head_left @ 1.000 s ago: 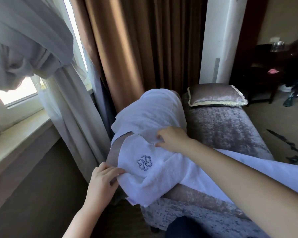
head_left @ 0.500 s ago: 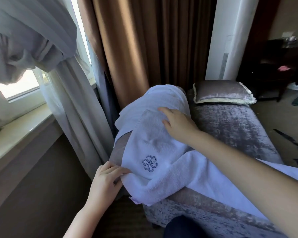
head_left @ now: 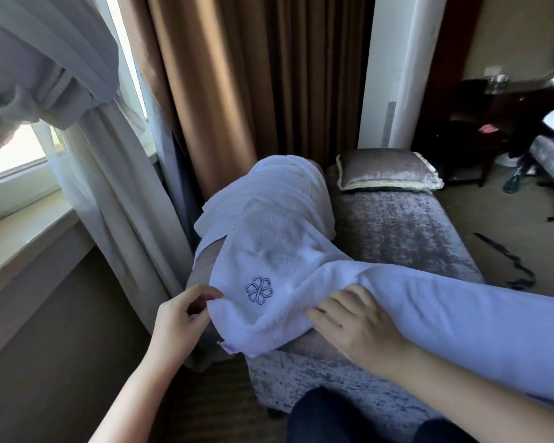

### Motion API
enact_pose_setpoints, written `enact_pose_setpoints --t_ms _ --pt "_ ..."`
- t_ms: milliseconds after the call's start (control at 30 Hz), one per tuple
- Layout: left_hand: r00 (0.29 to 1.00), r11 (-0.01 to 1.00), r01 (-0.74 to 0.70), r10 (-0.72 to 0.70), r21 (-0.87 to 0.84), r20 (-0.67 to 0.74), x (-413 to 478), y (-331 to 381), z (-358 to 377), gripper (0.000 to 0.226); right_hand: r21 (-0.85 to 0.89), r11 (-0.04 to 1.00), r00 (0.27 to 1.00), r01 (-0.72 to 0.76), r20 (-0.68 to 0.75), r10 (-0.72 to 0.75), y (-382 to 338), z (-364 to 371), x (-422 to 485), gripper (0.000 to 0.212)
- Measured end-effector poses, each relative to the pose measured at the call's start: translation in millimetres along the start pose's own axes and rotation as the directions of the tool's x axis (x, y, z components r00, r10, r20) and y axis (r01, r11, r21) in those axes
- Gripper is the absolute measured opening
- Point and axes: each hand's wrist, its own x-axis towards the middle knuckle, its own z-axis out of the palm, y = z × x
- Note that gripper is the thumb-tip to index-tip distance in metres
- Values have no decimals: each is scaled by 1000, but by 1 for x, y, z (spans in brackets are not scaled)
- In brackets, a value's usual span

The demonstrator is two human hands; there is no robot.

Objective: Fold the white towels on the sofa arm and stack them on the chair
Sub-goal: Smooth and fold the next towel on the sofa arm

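Pinching the left edge of the white towel (head_left: pixel 288 251) between thumb and fingers, the left hand (head_left: pixel 183 318) anchors it on the sofa arm (head_left: pixel 301 346); the right hand (head_left: pixel 355 327) lies flat, fingers relaxed, seemingly smoothing the fold

- Brown curtain (head_left: pixel 237 91) hangs in deep folds at the back.
- Sheer grey curtain (head_left: pixel 103 174) is gathered at the left, beside the pale window sill (head_left: pixel 20 238).
- White column (head_left: pixel 397 68) stands right of the brown curtain.
- Grey cushion (head_left: pixel 387 169) with pale trim lies flat at the column's foot.
- Black strap (head_left: pixel 506 260) lies on the carpet at the right.
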Motion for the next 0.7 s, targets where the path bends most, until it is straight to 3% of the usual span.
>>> enact_pose_setpoints --t_ms 100,167,233,333,433,533,633,700 --pt "999 999 42 -42 -21 -6 -1 2 -2 44 10 1000 997 5 -81 -5 4 -7 25 28" --pt "997 997 77 -77 -29 -25 0 3 -5 43 131 991 997 -1 -82 12 10 -9 41 28" --pt "993 992 117 -118 -54 -26 4 5 -7 40 208 978 999 32 36 -40 14 -8 45 24" --pt "991 990 131 -131 -45 5 9 6 -3 32 146 988 963 41 259 -78 11 -4 26 41" --pt "986 985 168 -168 -33 8 12 4 3 22 52 998 988 -24 150 16 2 0 14 8" --pt "982 981 186 -187 -45 -21 18 2 3 19 155 972 983 -179 70 170 1 -5 25 13" --pt "975 976 192 -201 -100 -90 24 9 -6 27 405 834 926 -375 115 360 9 -17 52 15" --pt "965 970 199 -219 -142 -142 31 16 -12 39 439 774 885 -456 128 448 23 -19 77 23"
